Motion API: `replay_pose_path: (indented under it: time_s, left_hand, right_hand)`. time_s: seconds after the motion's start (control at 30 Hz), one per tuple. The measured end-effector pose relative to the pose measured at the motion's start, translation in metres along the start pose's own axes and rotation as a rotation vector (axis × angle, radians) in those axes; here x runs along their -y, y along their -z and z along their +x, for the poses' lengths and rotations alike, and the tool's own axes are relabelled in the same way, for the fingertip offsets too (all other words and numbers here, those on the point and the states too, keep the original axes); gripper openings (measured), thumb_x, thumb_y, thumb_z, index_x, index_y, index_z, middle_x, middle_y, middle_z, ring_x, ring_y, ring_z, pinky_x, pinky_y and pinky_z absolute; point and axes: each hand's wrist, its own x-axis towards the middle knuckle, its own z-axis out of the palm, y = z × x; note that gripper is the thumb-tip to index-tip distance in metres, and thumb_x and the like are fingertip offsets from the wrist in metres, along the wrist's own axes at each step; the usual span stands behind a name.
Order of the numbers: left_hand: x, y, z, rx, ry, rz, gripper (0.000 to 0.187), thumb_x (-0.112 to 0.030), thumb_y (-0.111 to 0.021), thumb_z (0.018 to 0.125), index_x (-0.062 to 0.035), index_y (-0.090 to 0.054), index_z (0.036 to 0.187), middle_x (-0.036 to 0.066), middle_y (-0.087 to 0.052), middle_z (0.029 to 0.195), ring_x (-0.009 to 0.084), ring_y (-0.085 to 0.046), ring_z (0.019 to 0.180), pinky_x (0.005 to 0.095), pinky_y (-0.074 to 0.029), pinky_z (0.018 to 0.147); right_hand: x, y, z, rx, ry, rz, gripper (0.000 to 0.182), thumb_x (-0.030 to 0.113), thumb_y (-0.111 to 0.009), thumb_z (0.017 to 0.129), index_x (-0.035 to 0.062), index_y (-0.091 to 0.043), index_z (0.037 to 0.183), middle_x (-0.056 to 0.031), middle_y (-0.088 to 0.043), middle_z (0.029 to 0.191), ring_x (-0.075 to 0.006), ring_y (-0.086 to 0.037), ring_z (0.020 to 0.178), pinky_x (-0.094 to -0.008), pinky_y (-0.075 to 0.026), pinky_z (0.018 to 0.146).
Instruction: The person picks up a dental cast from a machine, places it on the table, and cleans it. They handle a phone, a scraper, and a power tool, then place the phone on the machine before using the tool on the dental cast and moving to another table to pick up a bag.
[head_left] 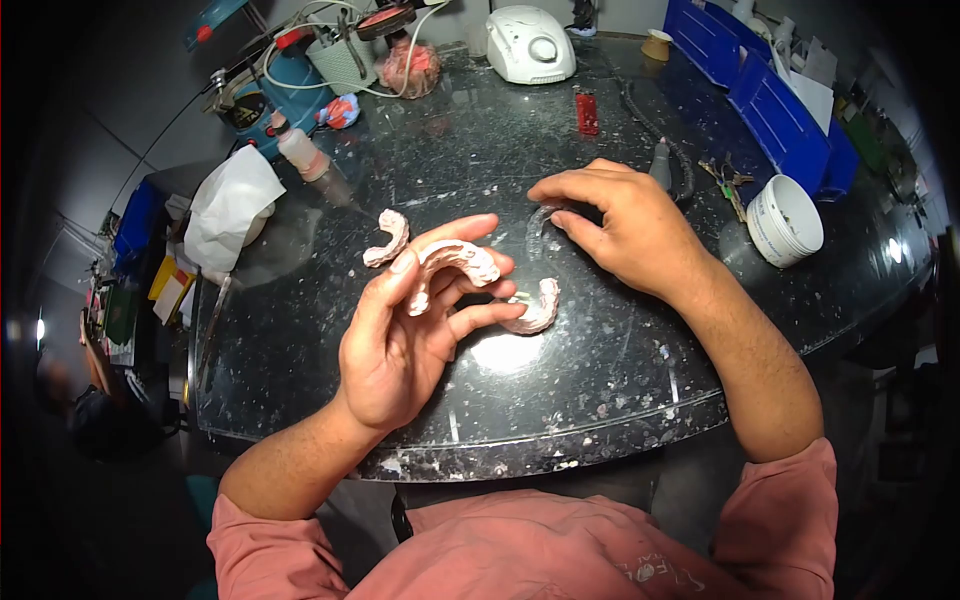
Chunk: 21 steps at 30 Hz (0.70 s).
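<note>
My left hand (pixel 400 330) is closed around a pale pinkish dental plaster model (pixel 452 258), a horseshoe-shaped arch held between thumb and fingers above the table. Below its fingertips a second dental model (pixel 540 312) lies on the black tabletop, partly hidden by a finger. Another curved model (pixel 390 238) rests just beyond the left hand. Over the table to the right, my right hand (pixel 625 220) has its thumb and index finger closed at a clear, arch-shaped dental tray (pixel 537 232); its transparent edges are hard to make out.
A white control box (pixel 530 48) stands at the back, with a corded handpiece (pixel 661 165) at the right. Near it are keys (pixel 728 180) and a white tub (pixel 784 222). A dropper bottle (pixel 300 148) and white cloth (pixel 235 205) lie left. Blue bins (pixel 785 125) edge the table (pixel 600 400).
</note>
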Motion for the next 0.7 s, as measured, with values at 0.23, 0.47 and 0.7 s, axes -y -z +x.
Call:
replay_pose_path:
  time_s: [0.23,0.47,0.7]
  left_hand:
    - [-0.005,-0.007,-0.002,-0.031,-0.055,0.040,0.056,-0.040,-0.023,0.105,0.0024,-0.046,0.134,0.017,-0.059,0.111,0.0237,-0.059,0.107,0.0462,-0.053,0.093]
    - [-0.008,0.002,-0.002,-0.054,-0.086,-0.019,0.057,-0.041,-0.029,0.095,0.0020,-0.051,0.125,0.019,-0.060,0.112,0.0283,-0.060,0.106,0.0507,-0.053,0.090]
    - [-0.011,0.002,-0.002,-0.177,-0.112,-0.056,0.053,-0.042,-0.031,0.096,0.0014,-0.051,0.119,0.018,-0.062,0.101,0.0269,-0.062,0.093,0.0460,-0.056,0.080]
  right_hand:
    - [-0.002,0.003,-0.002,0.025,0.105,-0.072,0.021,0.010,-0.066,0.082,0.0071,-0.070,0.102,-0.0076,-0.070,0.098,-0.0263,-0.064,0.097,-0.0384,-0.051,0.088]
    - [-0.007,0.011,-0.001,0.002,0.112,-0.111,0.023,0.007,-0.067,0.081,0.0065,-0.069,0.104,-0.0076,-0.070,0.101,-0.0262,-0.064,0.097,-0.0373,-0.053,0.086]
    - [-0.010,0.001,-0.004,-0.020,0.221,-0.123,0.019,0.007,-0.066,0.073,0.0070,-0.069,0.092,-0.0073,-0.068,0.088,-0.0266,-0.065,0.089,-0.0388,-0.053,0.082]
